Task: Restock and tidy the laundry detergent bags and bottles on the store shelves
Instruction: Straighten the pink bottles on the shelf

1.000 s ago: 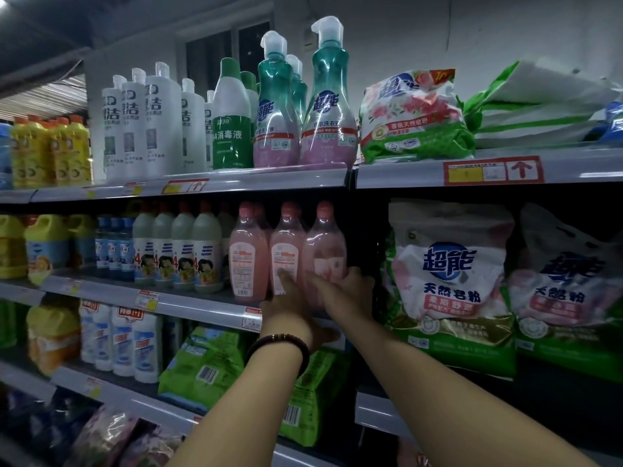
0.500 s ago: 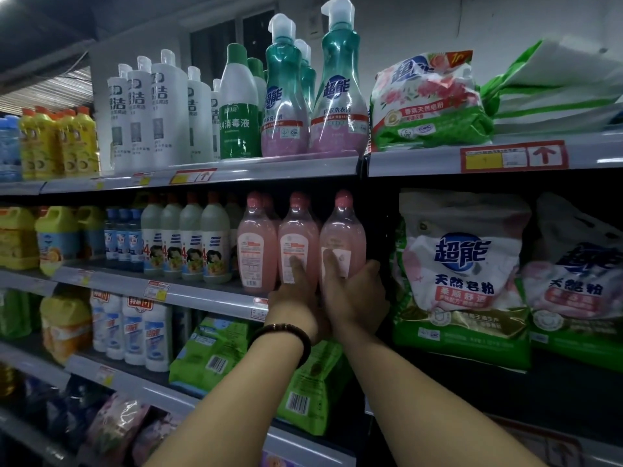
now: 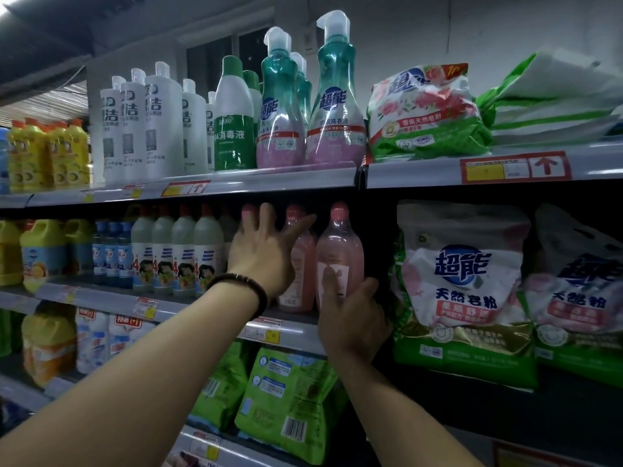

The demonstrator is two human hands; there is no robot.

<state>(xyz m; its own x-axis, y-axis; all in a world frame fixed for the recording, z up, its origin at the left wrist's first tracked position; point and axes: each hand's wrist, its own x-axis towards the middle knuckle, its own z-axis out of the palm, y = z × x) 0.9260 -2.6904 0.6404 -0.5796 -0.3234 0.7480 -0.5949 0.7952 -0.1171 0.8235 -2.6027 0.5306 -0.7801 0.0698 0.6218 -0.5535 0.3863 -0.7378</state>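
Observation:
Three pink detergent bottles stand in a row on the middle shelf (image 3: 286,332). My right hand (image 3: 350,318) grips the lower part of the rightmost pink bottle (image 3: 340,251), thumb on its label. My left hand (image 3: 266,251), with a dark bead bracelet on the wrist, reaches up with fingers spread over the left and middle pink bottles (image 3: 300,264); it covers most of the leftmost one. Whether it grasps a bottle I cannot tell.
Teal pump bottles (image 3: 333,106) and white bottles (image 3: 161,123) line the top shelf with a detergent bag (image 3: 424,112). Large soap-powder bags (image 3: 462,291) stand right of the pink bottles. Green bags (image 3: 290,399) sit on the shelf below; yellow jugs (image 3: 43,251) at far left.
My left hand rose from the bottles' lower labels to their necks and spread its fingers. My right hand stayed low on the rightmost pink bottle. The view moved closer.

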